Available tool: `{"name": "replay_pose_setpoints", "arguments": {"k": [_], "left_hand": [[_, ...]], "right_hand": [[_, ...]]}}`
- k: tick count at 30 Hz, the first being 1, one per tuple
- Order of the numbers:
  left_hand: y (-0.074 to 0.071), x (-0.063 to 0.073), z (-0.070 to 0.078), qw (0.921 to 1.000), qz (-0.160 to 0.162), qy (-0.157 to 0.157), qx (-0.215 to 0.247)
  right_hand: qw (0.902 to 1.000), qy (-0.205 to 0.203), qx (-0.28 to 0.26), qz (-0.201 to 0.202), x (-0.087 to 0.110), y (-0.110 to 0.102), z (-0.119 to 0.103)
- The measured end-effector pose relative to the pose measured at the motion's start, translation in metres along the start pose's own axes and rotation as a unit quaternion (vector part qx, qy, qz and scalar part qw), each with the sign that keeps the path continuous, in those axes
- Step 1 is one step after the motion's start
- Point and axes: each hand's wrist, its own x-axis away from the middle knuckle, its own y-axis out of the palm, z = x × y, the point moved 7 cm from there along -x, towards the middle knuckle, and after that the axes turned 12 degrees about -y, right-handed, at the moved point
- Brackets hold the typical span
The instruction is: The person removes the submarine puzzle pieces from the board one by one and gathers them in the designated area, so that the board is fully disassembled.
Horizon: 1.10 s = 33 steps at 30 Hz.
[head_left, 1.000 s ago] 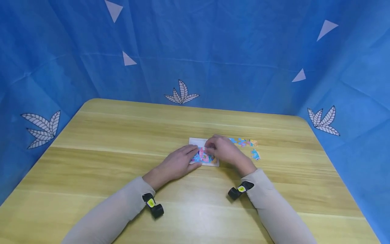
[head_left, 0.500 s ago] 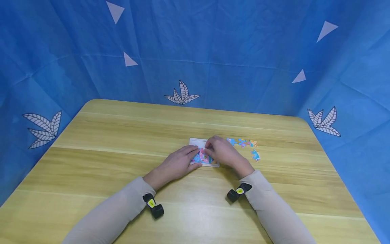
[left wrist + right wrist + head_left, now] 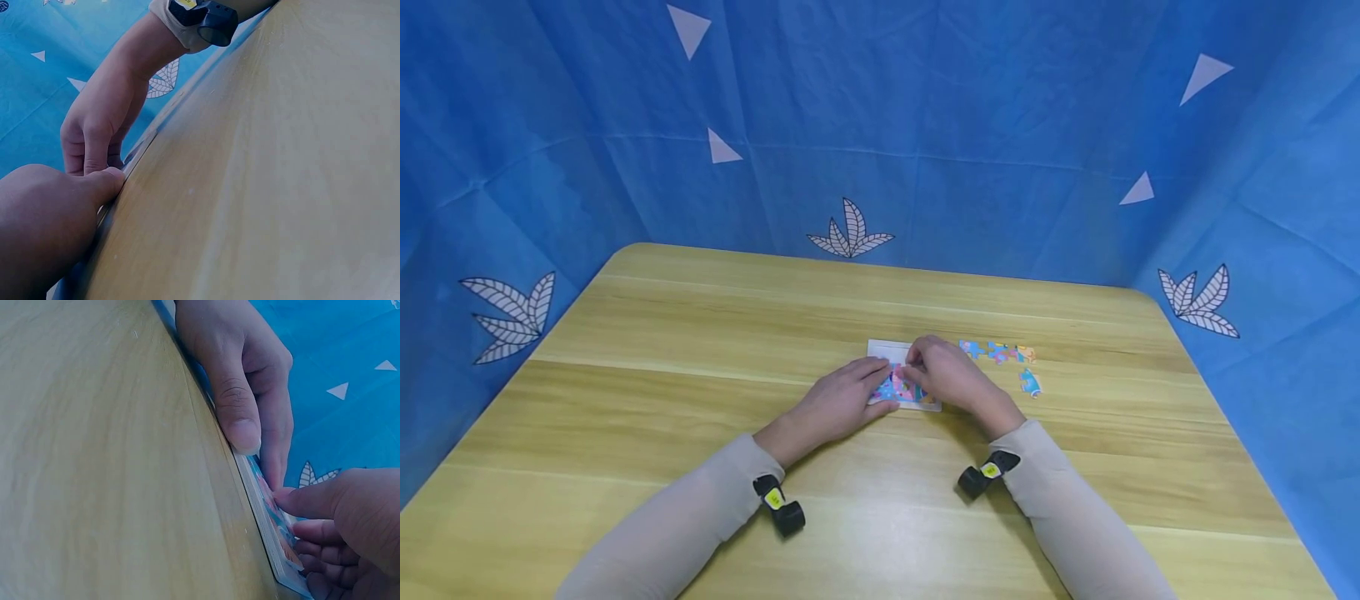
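Note:
A small jigsaw puzzle in a white tray (image 3: pixel 880 348) lies on the table, its near part filled with pink and blue pieces and its far part bare white. My left hand (image 3: pixel 846 398) rests over the tray's left side, fingers extended across its face and thumb along the near edge. In the right wrist view, that thumb (image 3: pixel 242 428) sits on the rim. My right hand (image 3: pixel 951 375) reaches over the tray's right side, thumb and index finger bent together, pinching a puzzle piece mostly hidden by the fingers. Its thumb (image 3: pixel 300 501) is right at the puzzle's face.
Several loose puzzle pieces lie right of the tray: a blue one (image 3: pixel 972 349), a multicoloured one (image 3: pixel 997 352), an orange one (image 3: pixel 1026 354), and another blue one (image 3: pixel 1031 383) nearer. A blue curtain (image 3: pixel 1000 125) surrounds the wooden table (image 3: pixel 700 333).
My right hand shifts slightly left over the tray, uncovering more of the loose pieces behind it. The left hand stays in place on the tray.

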Motion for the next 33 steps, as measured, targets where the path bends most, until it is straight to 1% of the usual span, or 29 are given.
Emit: {"name": "replay_pose_setpoints", "arguments": {"k": [10,22,30,33], "left_hand": [[0.000,-0.001,0.000,1.0000,0.002,-0.001,0.005],[-0.001,0.000,0.000,1.0000,0.007,0.000,0.006],[-0.001,0.000,0.000,0.9999,0.009,-0.003,0.004],[0.000,0.000,0.000,0.9999,0.008,-0.004,0.005]], "right_hand": [[0.9994,0.002,-0.034,-0.002,0.001,-0.001,0.000],[0.9978,0.018,-0.064,0.004,0.000,0.001,0.008],[0.9925,0.029,-0.118,0.012,0.001,0.003,0.012],[0.9911,0.035,-0.128,0.009,0.000,0.004,0.013]]}}
